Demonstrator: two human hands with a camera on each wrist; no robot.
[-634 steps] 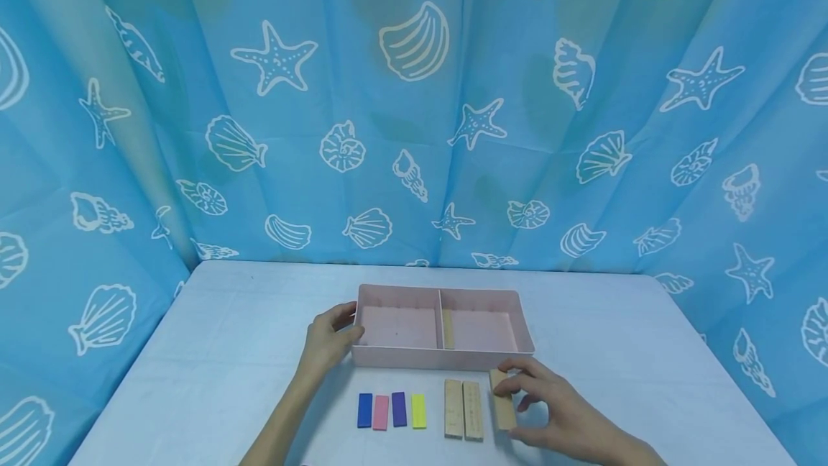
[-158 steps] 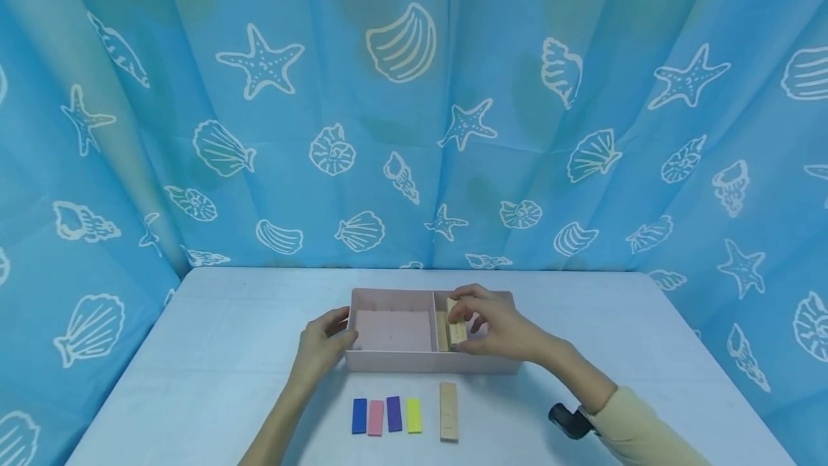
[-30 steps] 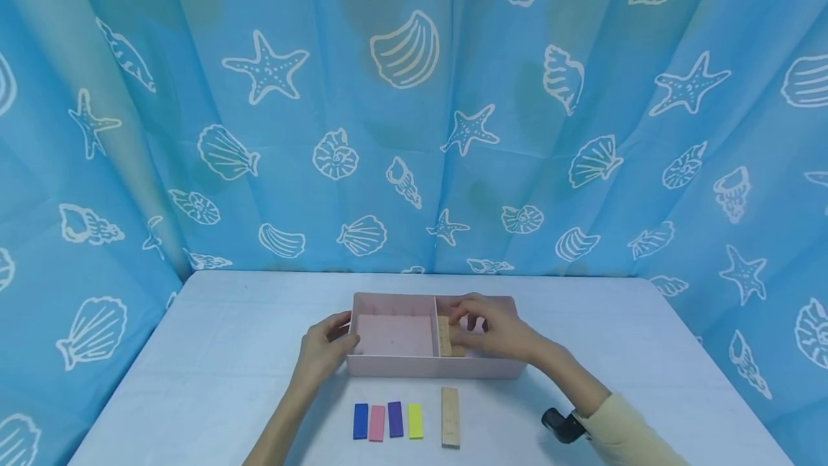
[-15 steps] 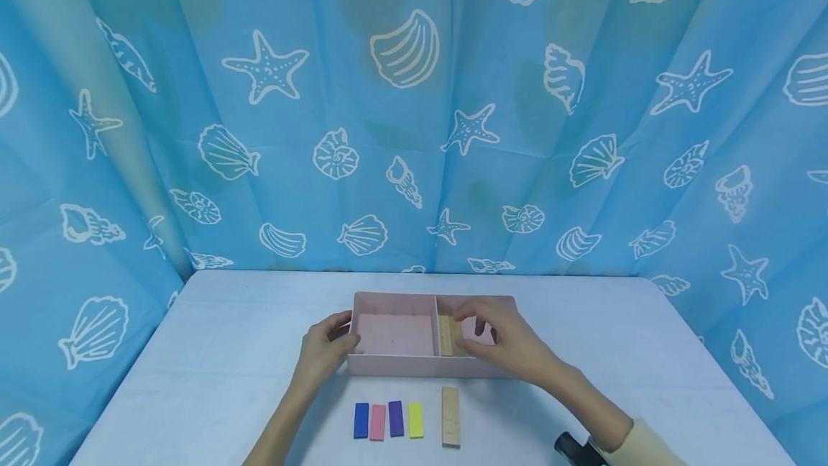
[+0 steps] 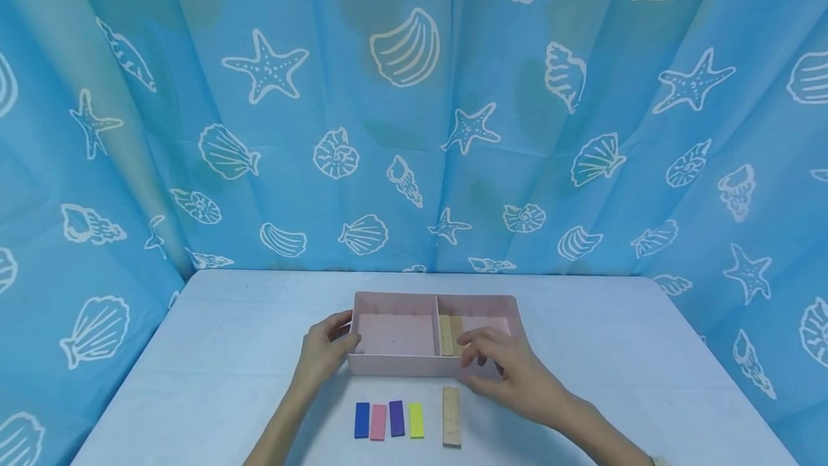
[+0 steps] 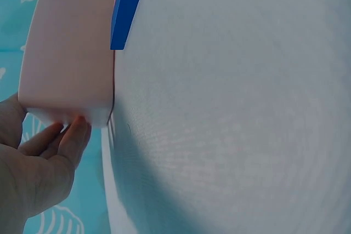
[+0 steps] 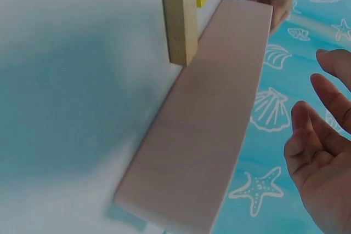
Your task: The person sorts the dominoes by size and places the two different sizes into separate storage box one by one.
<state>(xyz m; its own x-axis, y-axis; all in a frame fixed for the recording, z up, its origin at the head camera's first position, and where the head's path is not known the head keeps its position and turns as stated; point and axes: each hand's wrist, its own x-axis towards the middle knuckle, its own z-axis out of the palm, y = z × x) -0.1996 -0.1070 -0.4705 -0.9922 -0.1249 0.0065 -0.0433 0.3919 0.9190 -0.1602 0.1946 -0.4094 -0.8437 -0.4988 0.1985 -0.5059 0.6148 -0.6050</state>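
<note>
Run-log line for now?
left hand: grips tray; right hand: empty, near tray's front; wooden blocks: in right compartment; loose block: on table

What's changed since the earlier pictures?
Two wooden blocks now show in the pink box's right compartment, where one did; one wooden block of three remains in front. The right hand let go and drew back toward the person. The left hand still grips the box's left end; the four coloured blocks stayed.

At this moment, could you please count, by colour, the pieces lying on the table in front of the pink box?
Blue piece: 1
Pink piece: 1
Purple piece: 1
Yellow piece: 1
Wood-coloured block: 1
Total: 5
</note>
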